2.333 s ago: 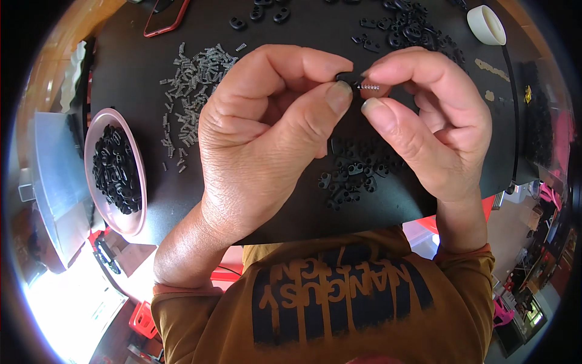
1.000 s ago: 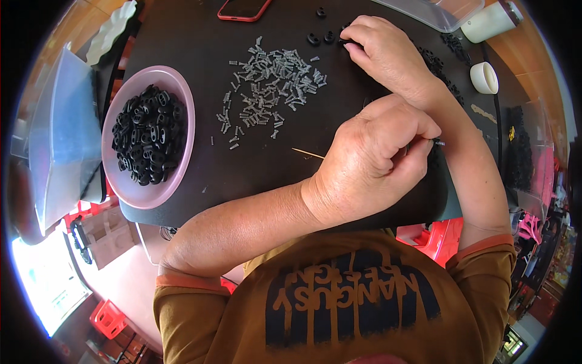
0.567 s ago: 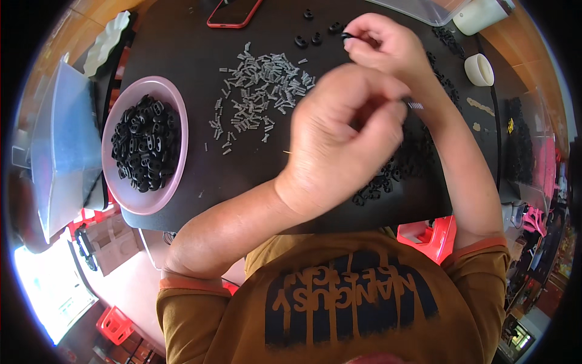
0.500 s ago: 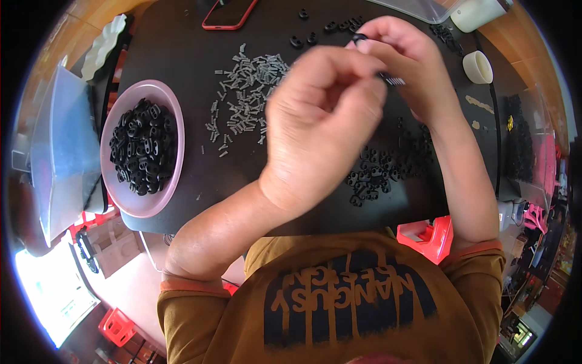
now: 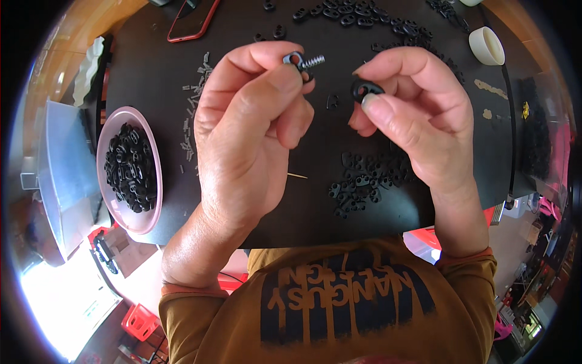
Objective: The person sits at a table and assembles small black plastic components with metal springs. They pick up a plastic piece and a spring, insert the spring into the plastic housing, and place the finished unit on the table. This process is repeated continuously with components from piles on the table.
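Above the dark table, my left hand point(image 5: 242, 115) pinches a small black cord-lock plunger point(image 5: 295, 59) between thumb and fingertips. From it a thin metal spring point(image 5: 314, 61) sticks out to the right. My right hand point(image 5: 424, 115), a short way across from it, holds a black oval cord-lock shell point(image 5: 361, 90) by thumb and forefinger, a hole showing in it. The two parts are apart. Below the hands lies a pile of small black two-holed plungers point(image 5: 364, 182). Loose springs point(image 5: 189, 130) are partly hidden behind my left hand.
A pink bowl point(image 5: 130, 223) of black cord-lock shells stands at the left, beside a clear plastic box point(image 5: 66, 176). Several black cord locks point(image 5: 345, 12) lie along the far side. A red-edged phone point(image 5: 193, 19) is far left, a cream cup point(image 5: 486, 46) far right.
My hands were crossing close together; now they are apart, the left one having drawn back to the left. The view has shifted, showing more black cord locks at the far side.
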Demonstrator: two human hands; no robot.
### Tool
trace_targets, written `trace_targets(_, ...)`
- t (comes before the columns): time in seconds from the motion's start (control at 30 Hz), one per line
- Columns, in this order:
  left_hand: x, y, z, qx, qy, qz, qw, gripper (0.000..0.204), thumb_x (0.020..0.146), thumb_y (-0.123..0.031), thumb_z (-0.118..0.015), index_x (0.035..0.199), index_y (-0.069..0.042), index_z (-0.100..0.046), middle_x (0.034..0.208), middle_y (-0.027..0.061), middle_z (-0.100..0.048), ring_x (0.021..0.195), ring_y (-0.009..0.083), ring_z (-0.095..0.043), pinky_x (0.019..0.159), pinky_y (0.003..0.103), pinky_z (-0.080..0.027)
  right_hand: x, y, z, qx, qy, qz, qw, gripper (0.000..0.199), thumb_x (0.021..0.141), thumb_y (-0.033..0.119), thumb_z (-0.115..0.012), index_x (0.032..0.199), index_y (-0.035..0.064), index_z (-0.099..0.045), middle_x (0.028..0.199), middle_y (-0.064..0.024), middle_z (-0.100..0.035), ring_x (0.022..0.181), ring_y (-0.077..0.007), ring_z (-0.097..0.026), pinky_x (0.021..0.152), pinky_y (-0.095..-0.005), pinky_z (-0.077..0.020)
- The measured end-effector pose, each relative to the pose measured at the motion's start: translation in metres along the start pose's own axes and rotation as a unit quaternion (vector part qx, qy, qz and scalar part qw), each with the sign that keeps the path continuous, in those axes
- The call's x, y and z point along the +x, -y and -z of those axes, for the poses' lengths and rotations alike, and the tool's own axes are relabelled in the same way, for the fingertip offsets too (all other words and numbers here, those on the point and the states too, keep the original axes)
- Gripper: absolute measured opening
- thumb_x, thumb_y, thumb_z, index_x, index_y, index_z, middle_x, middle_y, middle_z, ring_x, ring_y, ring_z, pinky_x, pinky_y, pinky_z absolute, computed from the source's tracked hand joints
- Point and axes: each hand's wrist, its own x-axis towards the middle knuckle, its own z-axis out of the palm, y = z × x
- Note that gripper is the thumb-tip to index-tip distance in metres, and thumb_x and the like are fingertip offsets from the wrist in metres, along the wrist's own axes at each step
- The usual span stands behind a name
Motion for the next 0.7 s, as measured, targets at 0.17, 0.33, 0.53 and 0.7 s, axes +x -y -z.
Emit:
trace_targets(0.17, -0.001, 0.005, 0.001, 0.005, 0.018, 0.024, 1.0, 0.016, 0.087, -0.009, -0.044, 0.1, -0.002, -0.052, 0.067, 0.0031, -0.049, 0.048, 0.0065, -0.036, 0.054, 0.023, -0.031, -0.002, -0.002, 0.003, -0.038, 0.018, 0.033, 0.999, 0.026, 0.08, -0.004, -0.054, 0.105, -0.0049, -0.05, 0.091, -0.0097, -0.058, 0.076, -0.0101, -0.058, 0.069, -0.0215, -0.0494)
trace_targets(0.33, -0.001, 0.009, 0.0, -0.022, 0.037, 0.025, 0.999, 0.017, 0.087, -0.009, -0.043, 0.1, -0.004, -0.051, 0.067, 0.0043, -0.049, 0.048, 0.0072, -0.039, 0.051, 0.023, -0.031, -0.003, -0.001, 0.004, -0.081, 0.031, 0.042, 0.995, 0.027, 0.08, -0.006, -0.052, 0.107, -0.0065, -0.05, 0.097, -0.0114, -0.057, 0.083, -0.0112, -0.058, 0.073, -0.0223, -0.0507)
trace_targets(0.53, -0.004, 0.007, -0.002, -0.014, 0.024, 0.033, 0.999, 0.017, 0.087, -0.009, -0.044, 0.101, -0.003, -0.051, 0.071, 0.0055, -0.053, 0.051, 0.0082, -0.043, 0.052, 0.024, -0.036, -0.004, -0.001, 0.002, -0.058, 0.039, 0.004, 0.998, 0.027, 0.081, -0.004, -0.052, 0.108, -0.0074, -0.051, 0.097, -0.0106, -0.057, 0.086, -0.011, -0.057, 0.075, -0.0235, -0.0504)
trace_targets(0.7, -0.003, 0.012, -0.002, -0.026, 0.029, 0.042, 0.998, 0.015, 0.086, -0.006, -0.046, 0.1, -0.003, -0.052, 0.075, 0.0064, -0.057, 0.056, 0.0123, -0.048, 0.052, 0.025, -0.039, -0.003, -0.008, 0.0, -0.066, 0.028, 0.025, 0.997, 0.023, 0.085, 0.001, -0.05, 0.107, -0.005, -0.054, 0.096, -0.0092, -0.056, 0.087, -0.0122, -0.056, 0.074, -0.0227, -0.0494)
